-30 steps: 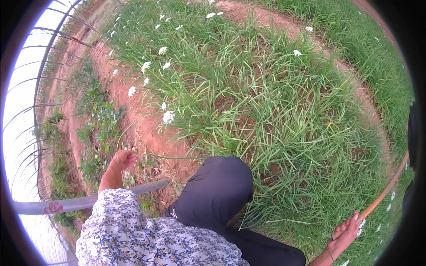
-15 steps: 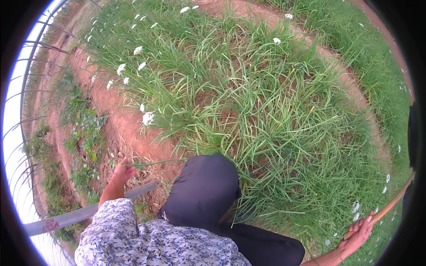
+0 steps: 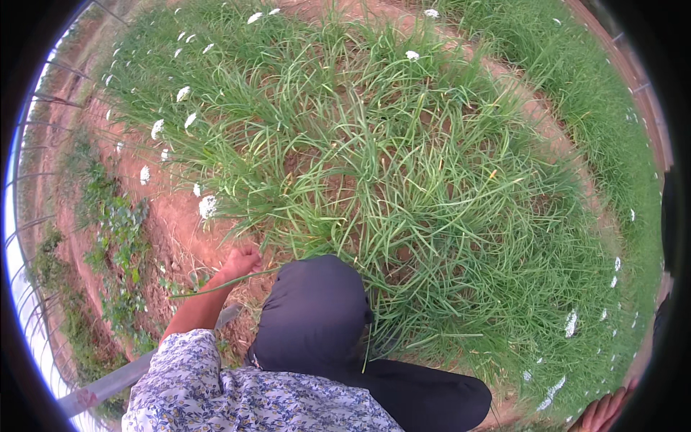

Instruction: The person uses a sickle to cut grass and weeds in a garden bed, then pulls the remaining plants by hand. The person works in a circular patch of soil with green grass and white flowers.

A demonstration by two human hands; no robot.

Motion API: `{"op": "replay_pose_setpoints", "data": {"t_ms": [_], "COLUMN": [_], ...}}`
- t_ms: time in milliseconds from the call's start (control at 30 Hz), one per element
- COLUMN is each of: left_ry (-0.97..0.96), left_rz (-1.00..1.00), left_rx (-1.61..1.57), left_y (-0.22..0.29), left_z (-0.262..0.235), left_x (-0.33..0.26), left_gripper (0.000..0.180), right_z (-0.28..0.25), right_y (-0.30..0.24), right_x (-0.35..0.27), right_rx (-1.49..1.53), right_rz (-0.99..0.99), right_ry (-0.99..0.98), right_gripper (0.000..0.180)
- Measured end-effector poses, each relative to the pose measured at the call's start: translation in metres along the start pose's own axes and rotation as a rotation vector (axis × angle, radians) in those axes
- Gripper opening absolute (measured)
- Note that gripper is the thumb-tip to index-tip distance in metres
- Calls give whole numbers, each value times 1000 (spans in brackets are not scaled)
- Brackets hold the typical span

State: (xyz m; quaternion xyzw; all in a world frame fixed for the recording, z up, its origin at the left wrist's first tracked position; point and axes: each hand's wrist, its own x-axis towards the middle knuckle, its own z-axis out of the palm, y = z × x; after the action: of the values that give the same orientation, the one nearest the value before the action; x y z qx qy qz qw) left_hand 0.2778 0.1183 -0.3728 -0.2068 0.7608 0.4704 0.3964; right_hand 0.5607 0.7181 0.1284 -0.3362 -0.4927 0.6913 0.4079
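My left hand (image 3: 247,259) is closed in a fist just left of my bent knee, above bare reddish soil beside the grass-like plants (image 3: 374,173). Whether anything is inside the fist is hidden. A long green leaf blade (image 3: 209,289) runs across my left wrist, one end close to my knee. Down at the lower right rim, my right hand (image 3: 604,412) shows only in part, its fingers curled side by side. What it grips lies out of sight. White flower heads (image 3: 207,207) stand among the leaves.
My dark-trousered knee (image 3: 313,309) rises against the plants. A grey pole (image 3: 108,385) slants in at lower left. Leafy low plants (image 3: 119,237) grow on the left, with curved metal hoops beyond. A soil path (image 3: 533,108) divides this bed from another on the right.
My left hand has moved right and slightly up toward my knee, and the leaf blade now crosses the wrist. My right hand has dropped to the rim; its wooden handle is no longer visible.
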Motion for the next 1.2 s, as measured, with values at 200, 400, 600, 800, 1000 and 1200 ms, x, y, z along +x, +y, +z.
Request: {"op": "replay_pose_setpoints", "data": {"t_ms": [200, 400, 600, 800, 1000, 1200], "left_ry": [1, -178, -208, -439, -539, -524], "left_rz": [45, 140, 343, 310, 330, 307], "left_rx": [373, 421, 506, 598, 460, 430], "left_y": [18, -2, 45, 180, 242, 242], "left_z": [49, 55, 88, 90, 113, 107], "left_x": [1, 15, -18, -59, -98, -117], "left_gripper": [14, 15, 16, 17, 15, 12], "right_z": [1, -14, -50, -48, -73, -97], "right_y": [80, 91, 47, 33, 43, 42], "right_x": [-15, -6, 9, 54, 99, 105], "right_rx": [-259, -368, -776, -858, -1147, -1575], "right_rz": [-159, 102, 57, 111, 423, 404], "right_ry": [24, 136, 256, 152, 25, -151], "right_gripper": [36, 38, 36, 39, 26, 40]}}
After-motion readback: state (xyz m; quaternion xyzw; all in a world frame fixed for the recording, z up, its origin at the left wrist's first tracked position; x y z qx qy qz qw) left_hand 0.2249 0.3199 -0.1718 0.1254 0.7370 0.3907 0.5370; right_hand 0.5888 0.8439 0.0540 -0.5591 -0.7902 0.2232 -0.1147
